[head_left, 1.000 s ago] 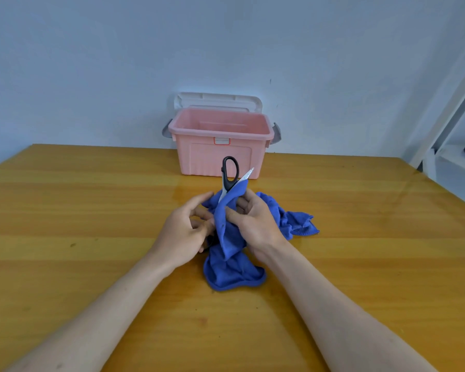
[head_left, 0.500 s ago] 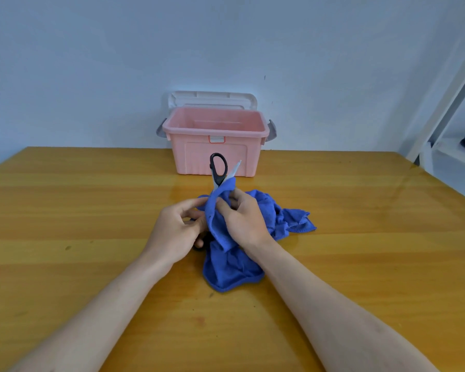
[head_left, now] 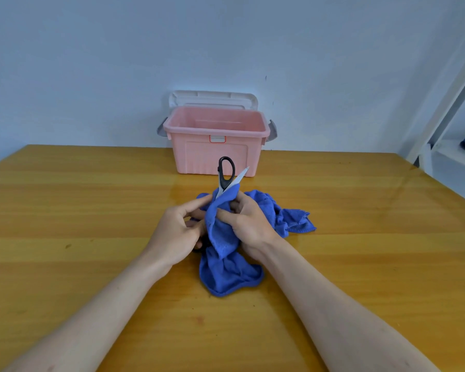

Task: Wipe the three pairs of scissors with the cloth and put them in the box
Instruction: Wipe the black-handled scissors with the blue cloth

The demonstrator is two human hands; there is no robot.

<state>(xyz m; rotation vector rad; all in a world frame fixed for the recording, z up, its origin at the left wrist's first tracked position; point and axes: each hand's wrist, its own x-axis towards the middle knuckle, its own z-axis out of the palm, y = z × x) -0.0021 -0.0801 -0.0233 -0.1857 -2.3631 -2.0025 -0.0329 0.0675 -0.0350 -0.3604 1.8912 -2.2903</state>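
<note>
Scissors (head_left: 226,175) splayed apart, upright mid-bench, so each blade wipes singly. Right hand (head_left: 249,222) pinches blue cloth (head_left: 227,253) round blade; left hand (head_left: 175,232) grip probably holds hidden lower handle. Pink box (head_left: 215,146) stands lidless at far edge, ready.

A yellow wooden worktop (head_left: 91,210) stood against a pale blue wall (head_left: 118,63); a white shelf frame (head_left: 440,124) rose at the right.
</note>
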